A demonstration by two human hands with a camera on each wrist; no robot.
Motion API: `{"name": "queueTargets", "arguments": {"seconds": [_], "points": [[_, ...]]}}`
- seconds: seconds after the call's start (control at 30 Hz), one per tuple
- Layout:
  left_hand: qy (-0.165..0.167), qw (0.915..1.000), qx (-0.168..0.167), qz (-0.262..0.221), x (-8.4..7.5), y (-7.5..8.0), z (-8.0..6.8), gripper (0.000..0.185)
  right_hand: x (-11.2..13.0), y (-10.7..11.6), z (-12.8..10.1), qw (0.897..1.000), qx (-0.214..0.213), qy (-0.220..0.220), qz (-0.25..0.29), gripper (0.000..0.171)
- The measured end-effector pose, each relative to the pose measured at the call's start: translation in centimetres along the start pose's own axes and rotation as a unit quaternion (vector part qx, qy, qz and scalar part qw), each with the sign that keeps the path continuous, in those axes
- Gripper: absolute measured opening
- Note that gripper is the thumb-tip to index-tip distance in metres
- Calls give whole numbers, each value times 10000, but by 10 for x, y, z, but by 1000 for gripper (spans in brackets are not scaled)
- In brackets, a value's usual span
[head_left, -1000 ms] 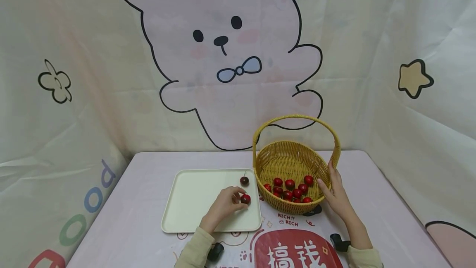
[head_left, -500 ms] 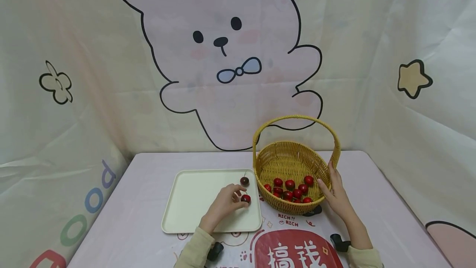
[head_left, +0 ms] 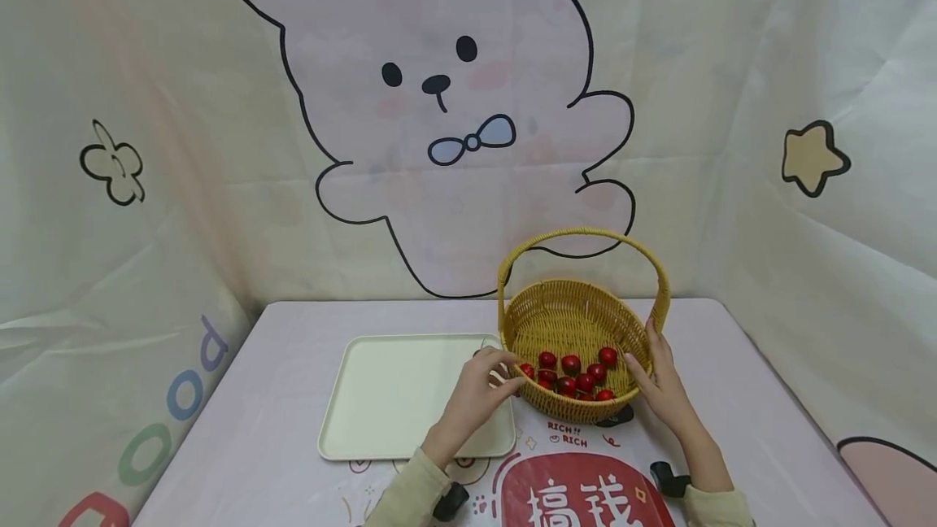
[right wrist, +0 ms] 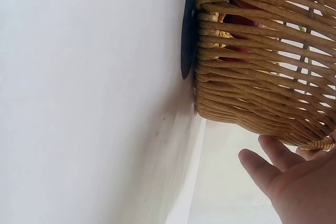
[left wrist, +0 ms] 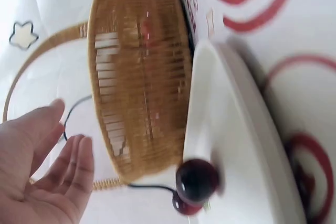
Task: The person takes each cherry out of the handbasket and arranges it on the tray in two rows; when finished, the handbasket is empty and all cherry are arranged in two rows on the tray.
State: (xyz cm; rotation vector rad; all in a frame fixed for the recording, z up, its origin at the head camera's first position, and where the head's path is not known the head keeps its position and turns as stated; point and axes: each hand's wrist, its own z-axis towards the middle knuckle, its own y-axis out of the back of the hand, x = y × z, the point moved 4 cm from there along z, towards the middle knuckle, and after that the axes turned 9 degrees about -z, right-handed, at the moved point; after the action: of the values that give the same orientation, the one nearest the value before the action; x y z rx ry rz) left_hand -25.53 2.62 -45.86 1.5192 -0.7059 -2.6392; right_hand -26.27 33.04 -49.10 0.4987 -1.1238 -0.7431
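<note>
My left hand (head_left: 472,397) hovers over the cream tray's (head_left: 388,397) right edge, fingertips beside the basket rim. Its thumb and fingers are apart, with nothing visible between them in the left wrist view. Two dark red cherries, a nearer cherry (left wrist: 197,180) and another cherry (left wrist: 185,206) behind it, lie on the tray there; from the head the hand mostly covers them. The yellow wicker basket (head_left: 564,408) holds several red cherries (head_left: 585,381). My right hand (head_left: 668,389) holds the basket's right side, thumb over the rim and fingers along the outer wall.
The basket's tall arched handle (head_left: 586,232) rises above it. Tray and basket stand side by side on a white table (head_left: 293,332) with a red printed design (head_left: 578,494) at the front. Behind hangs a cloth with a cartoon animal (head_left: 468,185).
My left hand has moved right and slightly away from me, from a cherry on the tray to the basket's left rim. The right hand keeps its hold on the basket.
</note>
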Motion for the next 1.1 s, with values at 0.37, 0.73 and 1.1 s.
{"name": "queueTargets", "arguments": {"seconds": [0.37, 0.73, 1.1], "points": [[-368, 9989, 275, 103, -21, -48, 26, 26, 0, -2, -4, 9999, 30, 22, 148, 75], [117, 9932, 898, 738, -20, -83, 56, 28, 0, -2, -4, 10000, 27, -77, -17, 75], [270, 9849, 1306, 1103, -20, -109, 89, 33, 5, 2, -2, 10000, 25, 20, -34, 75]]}}
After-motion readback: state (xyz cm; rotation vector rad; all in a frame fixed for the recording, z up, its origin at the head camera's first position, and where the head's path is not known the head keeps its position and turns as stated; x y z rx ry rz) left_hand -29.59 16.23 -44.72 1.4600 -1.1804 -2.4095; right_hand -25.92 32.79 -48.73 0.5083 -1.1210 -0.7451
